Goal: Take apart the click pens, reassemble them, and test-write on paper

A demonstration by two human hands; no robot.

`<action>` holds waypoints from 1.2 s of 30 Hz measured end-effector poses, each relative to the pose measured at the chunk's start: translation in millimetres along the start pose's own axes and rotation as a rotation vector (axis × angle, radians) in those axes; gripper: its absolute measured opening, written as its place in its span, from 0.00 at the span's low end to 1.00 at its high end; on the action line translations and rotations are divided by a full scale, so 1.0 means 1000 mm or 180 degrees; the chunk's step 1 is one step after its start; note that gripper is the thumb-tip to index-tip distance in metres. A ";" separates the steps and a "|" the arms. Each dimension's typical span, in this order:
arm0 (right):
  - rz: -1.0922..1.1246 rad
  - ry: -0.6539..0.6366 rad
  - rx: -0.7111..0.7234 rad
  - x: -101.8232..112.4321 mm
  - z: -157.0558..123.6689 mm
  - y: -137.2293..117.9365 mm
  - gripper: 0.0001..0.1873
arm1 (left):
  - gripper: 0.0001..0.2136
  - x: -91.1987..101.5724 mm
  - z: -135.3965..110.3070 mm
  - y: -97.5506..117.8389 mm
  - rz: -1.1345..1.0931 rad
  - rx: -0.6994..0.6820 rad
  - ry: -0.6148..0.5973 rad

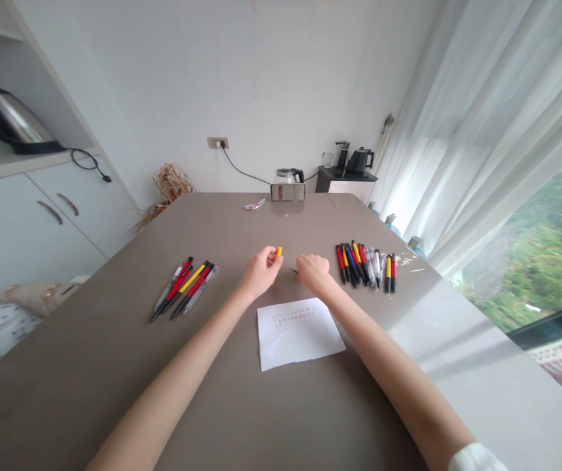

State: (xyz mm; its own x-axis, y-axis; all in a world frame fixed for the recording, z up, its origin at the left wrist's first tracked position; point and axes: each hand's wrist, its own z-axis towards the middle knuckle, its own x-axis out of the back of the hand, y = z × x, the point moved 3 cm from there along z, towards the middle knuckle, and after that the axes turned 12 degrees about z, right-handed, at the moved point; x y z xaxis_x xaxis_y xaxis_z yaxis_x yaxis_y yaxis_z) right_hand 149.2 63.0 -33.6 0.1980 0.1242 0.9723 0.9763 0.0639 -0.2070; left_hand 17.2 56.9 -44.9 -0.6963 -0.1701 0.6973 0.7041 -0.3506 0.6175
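Note:
My left hand (261,269) is closed around a yellow pen part (279,251), whose tip sticks out above the fingers. Just to its right, my right hand (313,271) is closed in a pinch on a small dark piece (294,269) that pokes out toward the left hand. Both hands hover over the brown table (114,366), just beyond a white sheet of paper (298,331) with faint red writing. A group of red, yellow and clear pens (186,286) lies to the left. Another row of several pens (366,263) lies to the right.
At the table's far edge stand a glass jug on a metal base (288,184) and a small wrapper (254,205). A side stand with kettles (352,167) is behind. White cupboards (25,216) are on the left, curtains and a window on the right.

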 end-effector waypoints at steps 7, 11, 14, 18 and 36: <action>0.0250 0.0253 0.0023 -0.002 0.006 0.007 0.09 | 0.13 -0.001 0.000 0.001 0.0046 0.0025 -0.0025; 0.1193 0.1029 0.0267 0.017 0.006 0.010 0.09 | 0.12 -0.001 -0.001 0.003 0.0055 0.0041 -0.0075; 0.2268 0.1649 0.0639 0.034 0.001 0.010 0.11 | 0.12 0.001 -0.002 0.006 0.0039 0.0001 -0.0122; 0.3365 0.1927 0.0804 0.044 -0.005 0.010 0.12 | 0.12 0.002 -0.004 0.009 0.0066 -0.0016 -0.0178; 0.3664 0.1569 0.1077 0.035 -0.004 0.000 0.11 | 0.10 0.010 -0.003 0.021 0.0019 -0.0222 -0.0015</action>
State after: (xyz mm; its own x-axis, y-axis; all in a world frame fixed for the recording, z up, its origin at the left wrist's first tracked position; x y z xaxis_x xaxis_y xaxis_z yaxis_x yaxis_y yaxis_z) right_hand 156.2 63.5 0.6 0.9854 -0.0962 0.1408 0.1684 0.4192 -0.8921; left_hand 25.1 45.0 -26.1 -0.6914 -0.1681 0.7027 0.6967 -0.4129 0.5867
